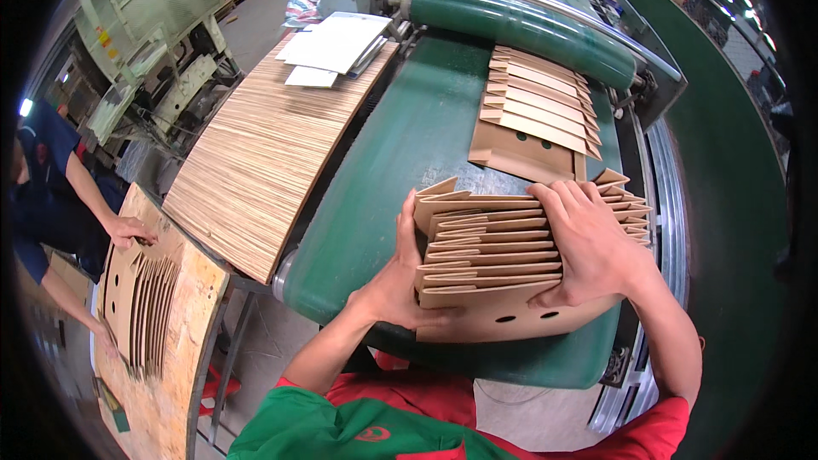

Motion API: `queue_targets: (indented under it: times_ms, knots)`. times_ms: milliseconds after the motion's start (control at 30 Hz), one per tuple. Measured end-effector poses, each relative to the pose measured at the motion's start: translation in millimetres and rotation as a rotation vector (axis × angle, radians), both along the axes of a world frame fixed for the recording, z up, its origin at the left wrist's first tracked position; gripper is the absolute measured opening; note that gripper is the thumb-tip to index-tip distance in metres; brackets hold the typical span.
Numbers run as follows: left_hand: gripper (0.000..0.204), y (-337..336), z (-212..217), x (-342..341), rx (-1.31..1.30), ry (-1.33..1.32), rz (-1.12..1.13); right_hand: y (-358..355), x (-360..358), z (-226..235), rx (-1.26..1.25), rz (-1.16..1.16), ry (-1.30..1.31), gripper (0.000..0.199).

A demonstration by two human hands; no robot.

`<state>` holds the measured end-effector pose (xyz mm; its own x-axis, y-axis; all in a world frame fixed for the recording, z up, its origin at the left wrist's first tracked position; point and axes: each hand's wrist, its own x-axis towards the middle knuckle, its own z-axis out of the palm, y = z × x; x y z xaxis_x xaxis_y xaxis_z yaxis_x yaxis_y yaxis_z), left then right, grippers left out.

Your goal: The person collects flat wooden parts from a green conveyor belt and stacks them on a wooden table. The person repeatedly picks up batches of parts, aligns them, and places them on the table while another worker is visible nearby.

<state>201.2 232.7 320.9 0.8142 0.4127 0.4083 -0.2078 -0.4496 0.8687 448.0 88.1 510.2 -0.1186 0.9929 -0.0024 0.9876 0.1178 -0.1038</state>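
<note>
Between my hands is a bundle of folded cardboard boxes (490,277), brown and flat, standing on edge near the front end of the green conveyor belt (366,204). Two dark oval holes show in its nearest face. My left hand (399,277) presses against the bundle's left end, thumb across the near face. Gripping over the top on the right, my right hand (588,243) has its fingers behind and its thumb in front. Farther up the belt, overlapping folded cardboard boxes (541,111) lie in a row reaching toward the green roller (520,30).
Left of the belt stands a wooden slatted table (264,145) with white sheets (336,43) on it. At far left, a co-worker's hands are at another cardboard stack (153,311) on a plywood board (192,290). Metal rails (669,196) run along the right side.
</note>
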Motion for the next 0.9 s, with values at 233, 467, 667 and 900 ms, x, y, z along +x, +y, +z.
queue_targets:
  times_ms: [233, 467, 667, 900]
  knots:
    - [0.116, 14, 51, -2, 0.072, 0.078, 0.143, -13, -7, -12, 0.069, -0.012, 0.074, 0.088]
    - [0.164, 20, 54, -21, 0.219, -0.042, 0.068, -19, -30, -17, 0.210, 0.023, -0.012, 0.099]
    - [0.152, 25, 48, -35, 0.243, -0.081, 0.024, -11, -30, -19, 0.145, 0.091, 0.065, 0.114]
    - [0.148, -1, 67, -52, 0.145, 0.015, 0.133, -7, -65, 0, -0.048, 0.045, 0.019, 0.081]
